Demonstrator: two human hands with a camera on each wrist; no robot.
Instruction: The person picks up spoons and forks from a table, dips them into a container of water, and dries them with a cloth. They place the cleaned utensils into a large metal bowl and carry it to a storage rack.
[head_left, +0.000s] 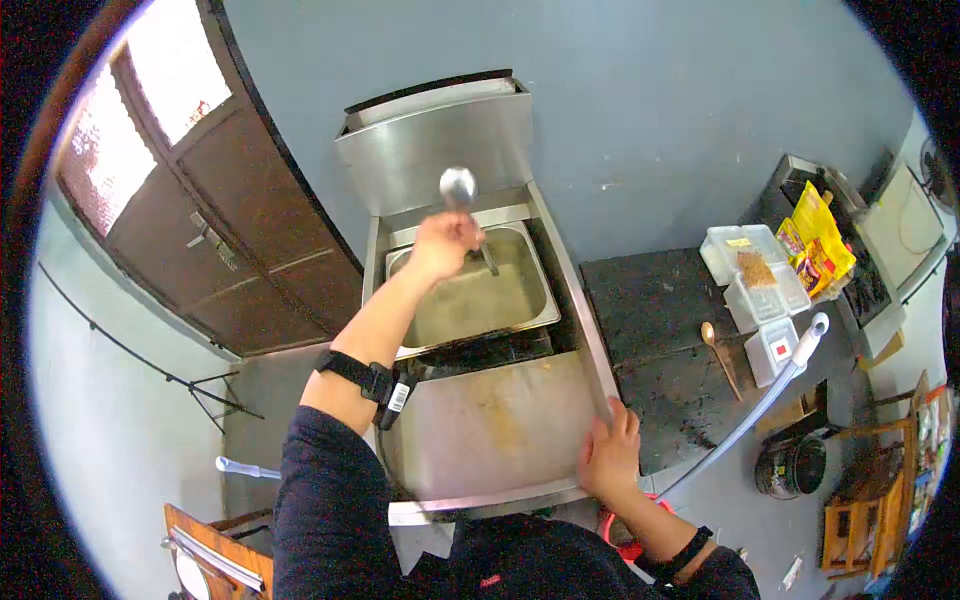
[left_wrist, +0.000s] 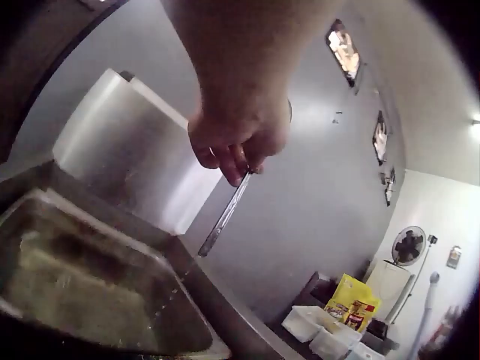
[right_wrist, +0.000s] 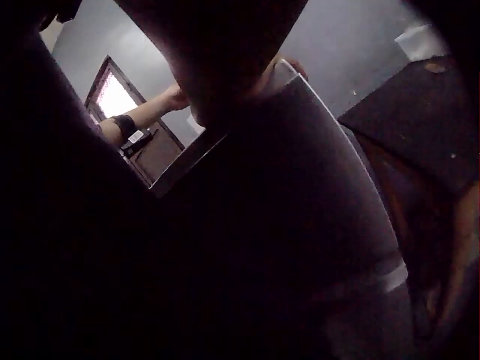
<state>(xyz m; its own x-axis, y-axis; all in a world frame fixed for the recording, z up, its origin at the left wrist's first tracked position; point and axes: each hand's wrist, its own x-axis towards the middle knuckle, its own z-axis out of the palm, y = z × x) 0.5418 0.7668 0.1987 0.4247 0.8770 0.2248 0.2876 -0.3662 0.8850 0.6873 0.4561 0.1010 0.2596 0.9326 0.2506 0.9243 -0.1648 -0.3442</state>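
Observation:
My left hand (head_left: pixel 445 245) grips a metal ladle (head_left: pixel 458 185) above the liquid-filled steel basin (head_left: pixel 556 305). Its round, shiny bowl points toward the back panel, and its handle (left_wrist: pixel 223 219) sticks out below the fingers. In the left wrist view, small drops trail beneath the handle's end. My right hand (head_left: pixel 612 450) rests on the right front rim of the steel unit (head_left: pixel 500 420) that holds the basin. The right wrist view is mostly dark, with that hand largely hidden.
Right of the unit stands a black table (head_left: pixel 645 310) with a wooden spoon (head_left: pixel 722 360), clear plastic boxes (head_left: pixel 735 255) and a yellow bag (head_left: pixel 820 240). A pale hose (head_left: pixel 735 440) rises at the right, near a red bucket (head_left: pixel 625 550). The steel back panel (head_left: pixel 440 150) stands behind the basin.

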